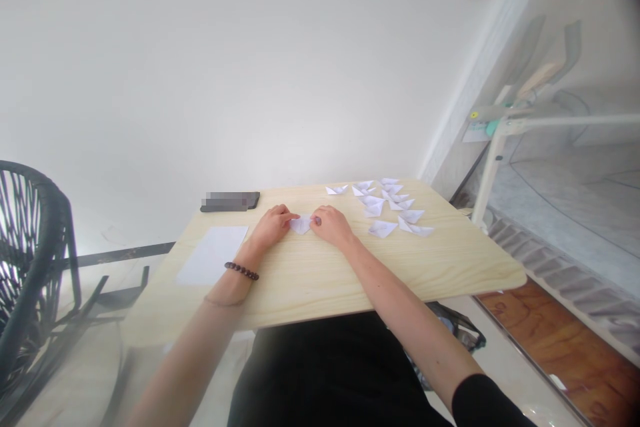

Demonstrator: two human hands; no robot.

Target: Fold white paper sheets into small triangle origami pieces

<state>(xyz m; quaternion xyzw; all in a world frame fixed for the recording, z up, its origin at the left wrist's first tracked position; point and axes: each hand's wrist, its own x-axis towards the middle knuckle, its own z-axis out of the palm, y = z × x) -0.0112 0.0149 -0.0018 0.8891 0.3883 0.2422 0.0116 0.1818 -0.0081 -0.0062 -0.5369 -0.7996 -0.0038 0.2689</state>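
Between my two hands, near the middle of the wooden table, is a small folded white paper [301, 225]. My left hand [273, 224], with a dark bead bracelet [242, 271] on the wrist, pinches its left edge. At the opposite edge, my right hand [330, 223] has its fingers closed on the paper. Several folded paper boats [383, 229] stand to the right of my right hand. A flat sheet of white paper [213, 255] lies to the left, beside my left forearm.
A dark flat object [230, 201], partly blurred out, lies at the table's back left. The table [310, 287] stands against a white wall. A black woven chair [37, 227] is at the left, and a white metal frame [493, 167] at the right.
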